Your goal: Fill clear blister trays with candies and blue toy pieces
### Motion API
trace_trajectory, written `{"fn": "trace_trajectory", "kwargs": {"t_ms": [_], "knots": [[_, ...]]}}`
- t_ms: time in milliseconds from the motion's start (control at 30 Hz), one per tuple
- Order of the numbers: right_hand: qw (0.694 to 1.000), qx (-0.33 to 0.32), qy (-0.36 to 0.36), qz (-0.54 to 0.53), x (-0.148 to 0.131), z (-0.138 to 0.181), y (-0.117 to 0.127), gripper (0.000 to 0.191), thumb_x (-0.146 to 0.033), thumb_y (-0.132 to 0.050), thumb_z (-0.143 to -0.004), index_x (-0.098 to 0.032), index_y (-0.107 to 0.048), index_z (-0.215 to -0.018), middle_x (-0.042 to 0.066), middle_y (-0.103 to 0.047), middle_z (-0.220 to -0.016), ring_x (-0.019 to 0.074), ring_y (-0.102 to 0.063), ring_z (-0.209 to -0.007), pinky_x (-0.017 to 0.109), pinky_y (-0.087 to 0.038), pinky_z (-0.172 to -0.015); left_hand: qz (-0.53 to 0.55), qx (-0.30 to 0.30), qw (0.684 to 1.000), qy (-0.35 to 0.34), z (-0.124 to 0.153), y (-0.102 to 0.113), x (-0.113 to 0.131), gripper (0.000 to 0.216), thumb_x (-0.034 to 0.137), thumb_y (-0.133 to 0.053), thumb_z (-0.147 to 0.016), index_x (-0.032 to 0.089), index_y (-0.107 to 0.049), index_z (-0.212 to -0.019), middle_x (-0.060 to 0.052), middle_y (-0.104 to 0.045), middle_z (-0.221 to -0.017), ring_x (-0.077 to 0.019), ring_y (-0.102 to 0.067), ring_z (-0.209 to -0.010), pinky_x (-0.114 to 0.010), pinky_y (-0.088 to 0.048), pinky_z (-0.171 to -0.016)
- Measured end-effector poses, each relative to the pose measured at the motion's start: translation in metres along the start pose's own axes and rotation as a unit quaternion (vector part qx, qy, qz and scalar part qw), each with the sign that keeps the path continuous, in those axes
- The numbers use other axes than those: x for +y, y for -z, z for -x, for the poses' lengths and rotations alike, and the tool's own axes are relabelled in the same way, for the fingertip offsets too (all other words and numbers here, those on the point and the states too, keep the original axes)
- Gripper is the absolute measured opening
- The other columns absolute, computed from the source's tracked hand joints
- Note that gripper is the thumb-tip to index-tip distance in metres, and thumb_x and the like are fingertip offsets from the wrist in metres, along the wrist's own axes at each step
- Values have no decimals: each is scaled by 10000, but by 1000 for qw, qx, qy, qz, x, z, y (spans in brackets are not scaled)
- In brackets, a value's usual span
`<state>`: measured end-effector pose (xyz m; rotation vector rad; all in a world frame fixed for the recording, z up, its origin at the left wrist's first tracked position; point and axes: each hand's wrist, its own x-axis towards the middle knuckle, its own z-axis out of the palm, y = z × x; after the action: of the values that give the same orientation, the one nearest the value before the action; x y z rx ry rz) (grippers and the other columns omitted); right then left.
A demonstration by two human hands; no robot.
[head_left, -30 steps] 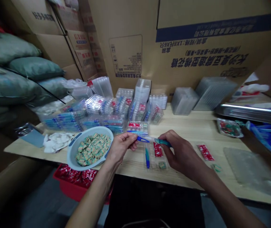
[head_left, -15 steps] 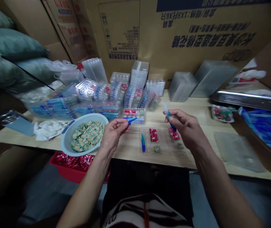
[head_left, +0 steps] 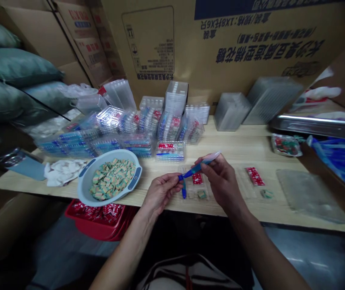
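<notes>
My right hand [head_left: 222,183] grips a slim blue pen-shaped item [head_left: 195,169] with a pale, translucent tip pointing up and right. At its lower end, my left hand [head_left: 164,192] pinches a small dark-blue piece [head_left: 180,177]; whether the two are joined I cannot tell. Beneath the hands lies a clear plastic tray [head_left: 192,195], partly covered. In it are another blue pen-shaped item [head_left: 184,191], a red packet with white marks [head_left: 197,179] and a small green-and-tan square [head_left: 201,194]. Right of my right hand, a second clear tray carries a red packet [head_left: 255,176] and a similar square [head_left: 267,194].
A pale-blue basin [head_left: 83,189] of small squares stands at left, above a red tub [head_left: 100,229] of red packets. Filled clear packs [head_left: 136,143] line the back. A carton of blue items [head_left: 341,161], a clear lid-like sheet [head_left: 311,195] and stacked trays [head_left: 232,112] are at right.
My hands have come together: the left moved right and down, the right moved down with the pen-shaped item, now tilted to meet the left hand's blue piece. The second tray is uncovered.
</notes>
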<state>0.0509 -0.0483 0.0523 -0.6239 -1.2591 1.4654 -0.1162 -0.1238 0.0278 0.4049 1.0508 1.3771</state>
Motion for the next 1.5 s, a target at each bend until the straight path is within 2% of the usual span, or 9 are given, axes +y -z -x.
{"fn": "trace_trajectory", "kwargs": {"t_ms": [233,400,533,800,933,1033,1200,1367,1500], "knots": [[1000,2,-16,-26,12,2,3,209,-332,-778,-831,-230,-647,-959,19,-655,-971,178,-594,-915,301,-463,-820,18,7,1000,9,-2,0,-3,369,230,-929,-660,73,-770,-952,-84,-747,-814,-101,-693,-658,-143,-577,-639],[999,31,-26,-30,21,1,7,244,-343,-834,-776,-228,-669,-915,-12,-619,-841,151,-545,-811,259,-434,-732,30,16,999,-2,-1,-2,-2,329,198,-920,-671,59,-757,-921,-93,-750,-799,-103,-693,-627,-146,-583,-615],[997,36,-47,-57,27,2,9,281,-361,-860,-750,-228,-675,-916,-8,-628,-865,159,-562,-831,269,-437,-754,23,18,1000,-12,0,-4,0,348,192,-913,-675,54,-757,-954,-103,-755,-803,-107,-696,-620,-146,-584,-603],[996,-71,-7,-45,17,7,13,146,-287,-766,-865,-230,-669,-958,19,-617,-1033,142,-564,-830,257,-447,-722,54,63,995,-62,1,-8,6,295,77,-885,-636,99,-764,-905,-61,-758,-804,-112,-721,-712,-151,-585,-709],[999,20,35,-17,3,-4,45,203,-295,-770,-852,-235,-652,-1005,9,-641,-1006,129,-577,-775,256,-462,-738,46,109,988,-102,-4,-2,8,298,60,-869,-627,107,-766,-903,-51,-759,-820,-88,-703,-687,-146,-577,-716],[991,47,70,104,-10,-8,83,190,-323,-732,-886,-234,-644,-1028,18,-652,-1043,151,-614,-833,276,-483,-775,33,132,983,-122,-9,7,10,321,54,-868,-602,107,-773,-904,-55,-763,-842,-91,-704,-698,-144,-579,-715],[919,-59,102,376,-9,11,116,153,-289,-558,-984,-221,-639,-1095,63,-662,-1080,226,-636,-1009,375,-511,-888,23,151,981,-118,-16,16,11,297,51,-849,-592,89,-784,-879,-73,-762,-853,-102,-704,-707,-147,-588,-701],[847,-129,186,480,24,29,112,306,-144,-425,-984,-211,-576,-1241,119,-614,-1233,243,-588,-1187,443,-520,-999,18,160,980,-121,-19,14,9,311,79,-859,-576,96,-788,-879,-76,-759,-855,-104,-699,-715,-156,-580,-703],[785,-185,172,565,46,34,113,386,-183,-420,-981,-103,-538,-1340,222,-527,-1362,315,-520,-1286,513,-498,-1062,-14,155,978,-140,-15,12,10,350,144,-888,-552,106,-786,-885,-69,-757,-873,-106,-693,-744,-178,-562,-736]]}}
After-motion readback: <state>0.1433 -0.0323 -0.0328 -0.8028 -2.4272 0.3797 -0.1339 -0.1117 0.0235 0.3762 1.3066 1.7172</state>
